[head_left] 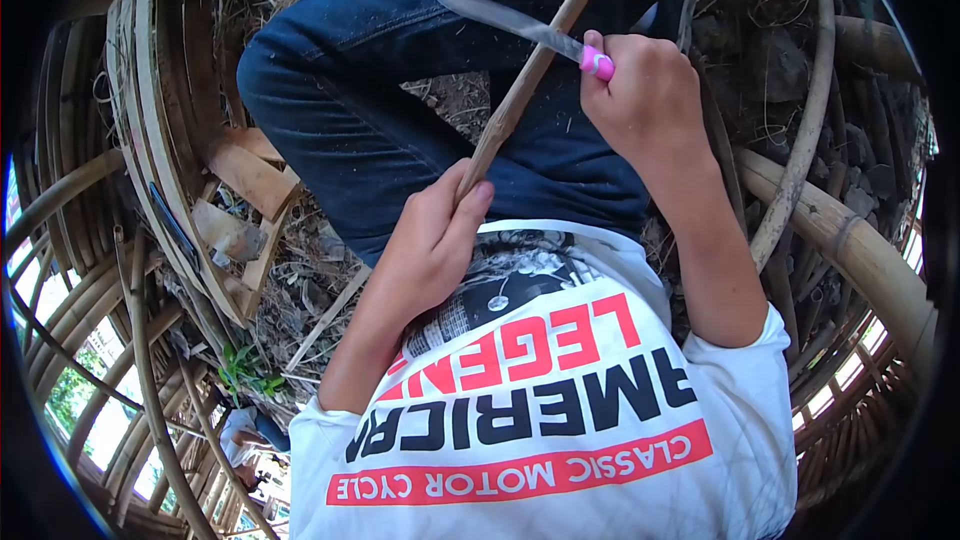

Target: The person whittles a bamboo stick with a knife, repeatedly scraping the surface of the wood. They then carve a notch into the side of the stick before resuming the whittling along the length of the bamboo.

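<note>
My left hand is closed around the lower end of a brown bamboo strip, close to my shirt. The strip slants up and to the right, its far end running out past the top edge of the view. In my right hand is a knife with a pink and white handle, gripped in a fist with the thumb along it. The long blade points left and crosses the strip; its edge appears to touch the wood. Most of the handle is hidden inside my fingers.
Long split bamboo strips stand on the left beside wooden blocks. A thick bamboo pole lies on the right. Dry fibres and rubble cover the ground. Another person is at the lower left, beyond bamboo poles.
</note>
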The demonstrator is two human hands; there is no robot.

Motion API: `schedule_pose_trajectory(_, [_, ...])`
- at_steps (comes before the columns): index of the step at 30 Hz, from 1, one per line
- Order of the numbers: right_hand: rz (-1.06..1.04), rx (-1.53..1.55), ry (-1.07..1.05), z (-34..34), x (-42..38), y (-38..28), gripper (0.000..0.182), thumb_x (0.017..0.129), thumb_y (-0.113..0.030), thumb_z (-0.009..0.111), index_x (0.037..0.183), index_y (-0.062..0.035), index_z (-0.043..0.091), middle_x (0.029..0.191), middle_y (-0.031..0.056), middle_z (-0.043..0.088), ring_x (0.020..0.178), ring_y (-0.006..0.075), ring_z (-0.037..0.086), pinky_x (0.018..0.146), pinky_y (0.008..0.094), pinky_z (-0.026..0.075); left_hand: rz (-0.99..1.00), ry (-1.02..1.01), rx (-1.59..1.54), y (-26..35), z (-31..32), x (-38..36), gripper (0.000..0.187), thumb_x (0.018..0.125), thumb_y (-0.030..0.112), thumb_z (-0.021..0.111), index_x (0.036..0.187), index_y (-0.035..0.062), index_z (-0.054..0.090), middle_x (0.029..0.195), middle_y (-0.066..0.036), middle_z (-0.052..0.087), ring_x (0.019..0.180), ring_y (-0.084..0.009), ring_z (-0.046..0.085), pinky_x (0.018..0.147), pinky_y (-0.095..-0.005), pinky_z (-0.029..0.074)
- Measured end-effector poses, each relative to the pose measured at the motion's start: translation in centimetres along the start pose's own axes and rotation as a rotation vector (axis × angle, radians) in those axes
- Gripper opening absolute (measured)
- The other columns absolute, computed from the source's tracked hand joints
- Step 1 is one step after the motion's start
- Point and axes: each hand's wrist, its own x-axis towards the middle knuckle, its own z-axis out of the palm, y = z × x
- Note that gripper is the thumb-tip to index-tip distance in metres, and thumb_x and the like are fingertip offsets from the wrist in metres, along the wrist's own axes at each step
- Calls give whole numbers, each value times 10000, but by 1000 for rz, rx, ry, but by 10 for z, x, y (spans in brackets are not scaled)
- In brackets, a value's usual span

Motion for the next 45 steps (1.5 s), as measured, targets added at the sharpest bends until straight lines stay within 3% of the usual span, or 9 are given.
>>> schedule_pose_trajectory(11, [-22,-62,48,7,1,16,260,890,-223,611,768,-17,711,646,166,659,617,333,675,587,392,562,-20,17,7,-2,3,-2,253,1008,219,444,971,-21,516,622,-84,473,583,-134,440,563,-329,371])
schedule_pose_trajectory(13, [102,-124,69,7,7,29,266,902,-232,590,781,-30,715,651,182,653,627,347,672,592,403,562,-6,28,35,-2,4,-3,252,1008,218,444,977,-21,516,619,-86,470,580,-134,437,563,-330,372])
schedule_pose_trajectory(18, [-21,-58,96,-2,3,4,230,843,-260,639,776,-55,719,666,182,657,654,357,676,623,416,569,-23,-31,-11,0,8,0,251,1009,216,444,978,-20,524,626,-88,471,589,-130,427,567,-326,373])
schedule_pose_trajectory(25, [104,-3,26,7,4,28,305,887,-255,600,714,-21,693,639,175,649,637,360,669,598,420,558,-67,30,-56,-11,1,-4,247,1005,218,455,960,-18,514,656,-58,465,626,-109,410,574,-305,364])
schedule_pose_trajectory(29, [21,115,-1,5,-8,-1,320,891,-248,596,684,-19,678,630,200,635,619,367,661,587,424,551,-55,-24,-47,-2,4,-2,243,1005,214,454,954,-17,511,662,-54,463,632,-106,411,573,-303,359])
schedule_pose_trajectory(34, [81,121,48,3,-3,18,285,857,-231,628,669,-19,667,620,184,632,604,370,650,594,433,540,-36,11,-41,-9,-1,-2,244,1007,215,450,938,-12,508,659,-36,447,628,-98,401,565,-292,352])
schedule_pose_trajectory(40, [103,495,-122,-29,-16,10,198,842,-163,613,940,8,592,740,178,647,669,334,658,620,386,501,-87,-72,-170,-6,0,0,268,1016,245,455,899,9,508,665,21,435,624,-72,388,558,-261,349])
schedule_pose_trajectory(43, [71,738,-181,-38,-20,12,169,839,-125,603,940,11,590,751,174,640,661,319,652,598,395,484,-85,-142,-275,-10,1,2,257,1023,303,446,883,89,458,673,66,370,538,-19,314,453,-200,252])
schedule_pose_trajectory(45, [5,779,-95,-35,-23,9,151,883,-129,594,940,10,582,771,169,637,664,324,643,568,380,469,-89,-156,-321,-7,0,3,260,1024,308,445,878,93,446,667,70,358,534,-19,302,450,-199,247])
